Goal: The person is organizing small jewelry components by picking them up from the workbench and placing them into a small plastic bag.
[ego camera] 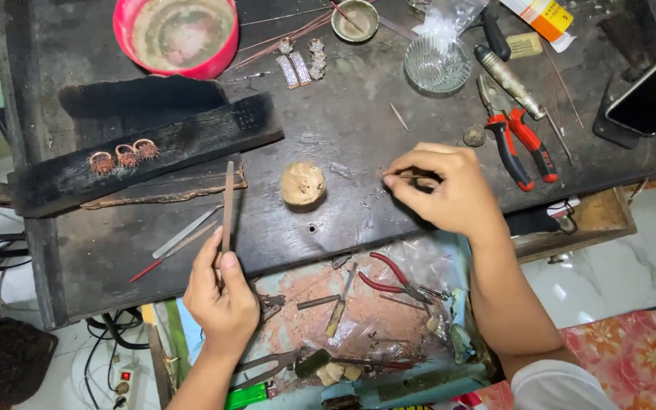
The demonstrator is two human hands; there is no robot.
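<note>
- The left hand point(220, 292) grips a thin file point(227, 203), closed around its near end; the file points far, over the dark tabletop point(358, 129).
- The right hand point(443, 186) pinches a thin rod point(404, 177) between thumb and fingers, tip to the left, just above tiny metal bits point(373, 196) on the tabletop.
- I judge the step is picking up or placing a small bit; the next move calls for a steady, fine pinch.
- A round tan lump point(303, 183) lies between the hands.
- The bits are too small to make out, and the rod's far end is hidden in the fingers.
</note>
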